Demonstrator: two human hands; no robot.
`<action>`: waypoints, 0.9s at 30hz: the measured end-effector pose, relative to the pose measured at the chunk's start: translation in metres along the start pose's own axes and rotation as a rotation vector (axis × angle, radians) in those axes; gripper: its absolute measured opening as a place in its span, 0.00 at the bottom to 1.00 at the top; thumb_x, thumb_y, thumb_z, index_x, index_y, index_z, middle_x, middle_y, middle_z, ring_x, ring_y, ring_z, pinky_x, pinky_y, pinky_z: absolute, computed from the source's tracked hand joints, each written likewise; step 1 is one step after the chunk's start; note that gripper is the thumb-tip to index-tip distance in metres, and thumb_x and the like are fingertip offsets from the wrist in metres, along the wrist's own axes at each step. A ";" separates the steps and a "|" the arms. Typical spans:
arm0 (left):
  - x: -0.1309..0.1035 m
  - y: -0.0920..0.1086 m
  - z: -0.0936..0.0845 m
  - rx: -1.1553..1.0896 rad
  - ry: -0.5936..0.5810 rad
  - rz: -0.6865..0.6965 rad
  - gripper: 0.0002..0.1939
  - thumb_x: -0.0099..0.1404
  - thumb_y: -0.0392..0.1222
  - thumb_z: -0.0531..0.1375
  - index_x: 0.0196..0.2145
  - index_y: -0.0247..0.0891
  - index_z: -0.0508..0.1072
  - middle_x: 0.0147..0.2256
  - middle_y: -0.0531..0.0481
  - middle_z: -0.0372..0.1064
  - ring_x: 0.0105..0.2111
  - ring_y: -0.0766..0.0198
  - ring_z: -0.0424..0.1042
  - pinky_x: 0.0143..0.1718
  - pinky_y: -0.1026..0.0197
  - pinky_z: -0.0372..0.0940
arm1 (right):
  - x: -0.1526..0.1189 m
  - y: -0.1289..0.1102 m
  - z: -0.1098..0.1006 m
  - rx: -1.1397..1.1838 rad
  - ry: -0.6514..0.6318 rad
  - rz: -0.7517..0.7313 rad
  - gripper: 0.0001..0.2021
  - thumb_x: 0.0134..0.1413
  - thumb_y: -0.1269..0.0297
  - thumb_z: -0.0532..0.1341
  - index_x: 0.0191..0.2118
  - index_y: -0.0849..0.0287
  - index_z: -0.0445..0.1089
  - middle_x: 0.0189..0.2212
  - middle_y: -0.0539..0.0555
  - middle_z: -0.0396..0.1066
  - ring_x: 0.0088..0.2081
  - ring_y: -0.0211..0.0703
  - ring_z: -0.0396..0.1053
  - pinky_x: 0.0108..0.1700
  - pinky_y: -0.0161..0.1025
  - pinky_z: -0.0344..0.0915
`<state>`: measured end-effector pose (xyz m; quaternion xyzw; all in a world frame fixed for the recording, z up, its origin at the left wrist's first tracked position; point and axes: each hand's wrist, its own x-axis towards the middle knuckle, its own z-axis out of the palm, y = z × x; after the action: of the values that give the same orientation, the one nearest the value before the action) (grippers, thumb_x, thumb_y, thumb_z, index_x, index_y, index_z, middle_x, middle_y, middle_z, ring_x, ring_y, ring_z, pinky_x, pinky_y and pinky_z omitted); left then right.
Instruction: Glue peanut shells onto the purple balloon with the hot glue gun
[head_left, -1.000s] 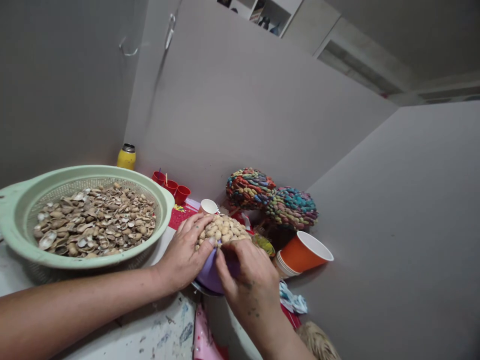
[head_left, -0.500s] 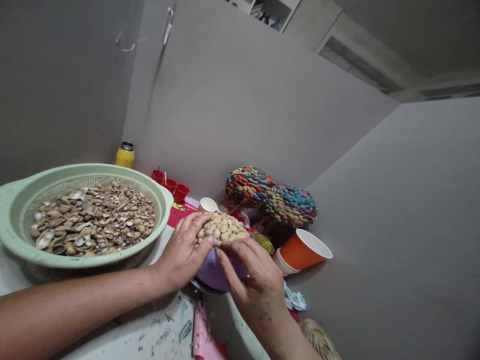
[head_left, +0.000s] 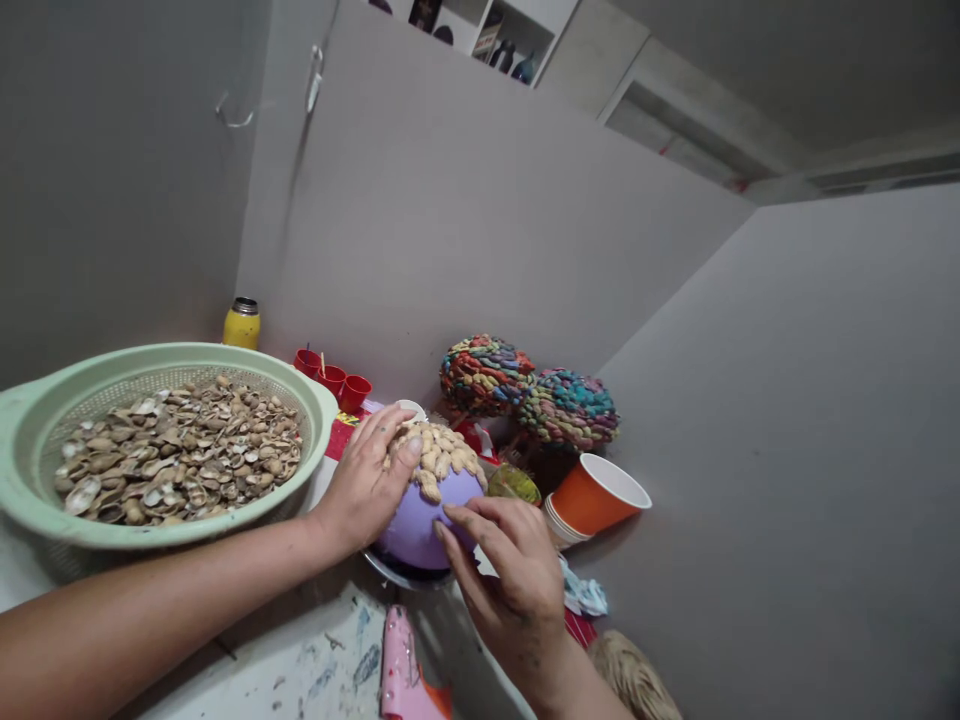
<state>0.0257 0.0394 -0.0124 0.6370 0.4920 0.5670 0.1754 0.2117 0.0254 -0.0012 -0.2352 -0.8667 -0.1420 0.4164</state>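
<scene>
A purple balloon (head_left: 416,530), its top covered with pale peanut shells (head_left: 442,455), sits in a dark, shallow dish (head_left: 397,577). My left hand (head_left: 367,485) lies over the left side of it, fingers curved on the shells and thumb pointing up along their edge. In front of the bare purple side is my right hand (head_left: 506,570). Its thumb and forefinger tips are brought close together at the surface; anything between them is too small to make out. Below the dish, a pink glue gun (head_left: 405,665) with an orange trigger rests on the paint-stained table.
On the left stands a green colander (head_left: 322,425) of loose shells. Behind are a yellow bottle (head_left: 241,325), red cups (head_left: 331,380) and two multicoloured shell-covered balls (head_left: 487,375). Orange paper cups (head_left: 600,495), a crumpled cloth (head_left: 585,590) and a twine ball (head_left: 630,675) are at right.
My right hand has come down from the shells' edge, uncovering more purple surface and the lowest shells. My left hand stays on the balloon. The whole view has shifted slightly.
</scene>
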 end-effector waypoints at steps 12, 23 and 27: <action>0.012 -0.012 0.007 -0.025 -0.083 -0.004 0.24 0.72 0.48 0.43 0.55 0.36 0.71 0.58 0.45 0.66 0.61 0.57 0.59 0.64 0.49 0.52 | 0.006 -0.001 0.008 -0.021 0.036 0.024 0.06 0.59 0.73 0.61 0.42 0.60 0.71 0.33 0.55 0.72 0.34 0.45 0.68 0.37 0.44 0.62; 0.008 -0.011 0.009 -0.020 -0.054 0.056 0.20 0.71 0.45 0.47 0.52 0.39 0.73 0.54 0.46 0.70 0.56 0.56 0.65 0.61 0.48 0.57 | 0.007 0.000 0.012 -0.037 0.086 -0.036 0.06 0.58 0.77 0.61 0.39 0.61 0.71 0.29 0.54 0.72 0.30 0.43 0.67 0.35 0.42 0.62; 0.008 -0.011 0.009 -0.011 -0.053 0.056 0.20 0.70 0.45 0.47 0.52 0.39 0.73 0.54 0.46 0.70 0.56 0.56 0.66 0.61 0.48 0.58 | 0.008 0.000 0.010 -0.038 0.084 -0.039 0.06 0.59 0.76 0.60 0.39 0.60 0.72 0.29 0.54 0.72 0.30 0.43 0.67 0.34 0.42 0.63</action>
<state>0.0278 0.0538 -0.0198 0.6643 0.4661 0.5572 0.1760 0.2007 0.0320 -0.0007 -0.2199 -0.8499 -0.1765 0.4451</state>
